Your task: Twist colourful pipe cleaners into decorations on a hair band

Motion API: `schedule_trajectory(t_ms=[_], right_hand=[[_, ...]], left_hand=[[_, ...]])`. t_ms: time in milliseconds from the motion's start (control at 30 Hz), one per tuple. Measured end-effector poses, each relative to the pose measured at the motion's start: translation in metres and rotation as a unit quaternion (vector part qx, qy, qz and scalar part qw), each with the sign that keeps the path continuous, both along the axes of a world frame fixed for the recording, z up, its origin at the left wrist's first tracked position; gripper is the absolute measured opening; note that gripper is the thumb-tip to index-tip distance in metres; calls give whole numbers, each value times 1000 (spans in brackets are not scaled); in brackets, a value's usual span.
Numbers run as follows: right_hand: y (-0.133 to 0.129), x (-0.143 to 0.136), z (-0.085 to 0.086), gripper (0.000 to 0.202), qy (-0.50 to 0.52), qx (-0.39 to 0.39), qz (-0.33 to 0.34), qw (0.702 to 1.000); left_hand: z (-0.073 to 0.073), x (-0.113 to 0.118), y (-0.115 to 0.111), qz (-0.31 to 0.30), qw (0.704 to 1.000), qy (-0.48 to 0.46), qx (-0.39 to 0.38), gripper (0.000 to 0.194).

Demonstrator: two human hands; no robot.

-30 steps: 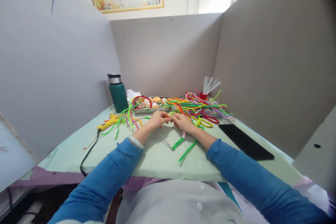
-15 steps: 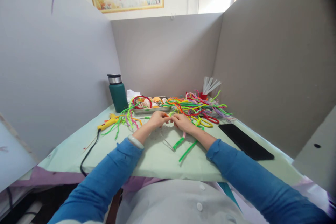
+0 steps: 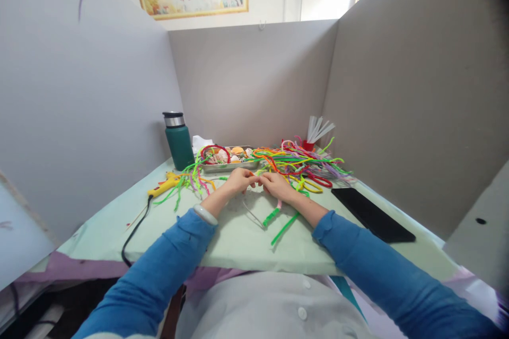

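Observation:
My left hand [image 3: 240, 181] and my right hand [image 3: 275, 185] meet over the middle of the table, fingers pinched tip to tip. An orange bit of pipe cleaner [image 3: 251, 174] shows at the left fingertips; most of what the fingers grip is hidden. Below them hangs a thin pale hoop [image 3: 253, 215], its upper part lost behind my hands. Green pipe cleaner [image 3: 271, 217] is wound around the hoop, with a pink stretch [image 3: 279, 204] above it near the right palm. A loose green strand [image 3: 284, 229] lies under my right wrist.
Behind my hands are a metal tray [image 3: 230, 167] of shells and a heap of coloured pipe cleaners [image 3: 302, 159]. A green bottle [image 3: 180, 143] and yellow glue gun [image 3: 164, 185] stand left, the gun's cord trailing off the edge. A black slab [image 3: 371, 214] lies right, near white sticks [image 3: 318, 130].

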State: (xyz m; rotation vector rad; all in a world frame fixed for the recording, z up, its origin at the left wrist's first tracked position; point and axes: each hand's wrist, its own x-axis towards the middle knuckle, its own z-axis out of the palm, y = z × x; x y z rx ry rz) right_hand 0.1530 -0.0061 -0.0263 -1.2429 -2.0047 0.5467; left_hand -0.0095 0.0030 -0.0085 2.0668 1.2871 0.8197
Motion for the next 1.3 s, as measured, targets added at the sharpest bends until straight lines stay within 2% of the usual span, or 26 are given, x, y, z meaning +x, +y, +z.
schedule_trajectory(t_ms=[367,1300], right_hand=[[1,0,0,30,-18,16,0,1000],[2,1,-3,29,-45,22,-5,999]], left_hand=[[4,2,-6,5,1000,-13,-8,32],[-1,0,0,-17,1000,7,-11,38]])
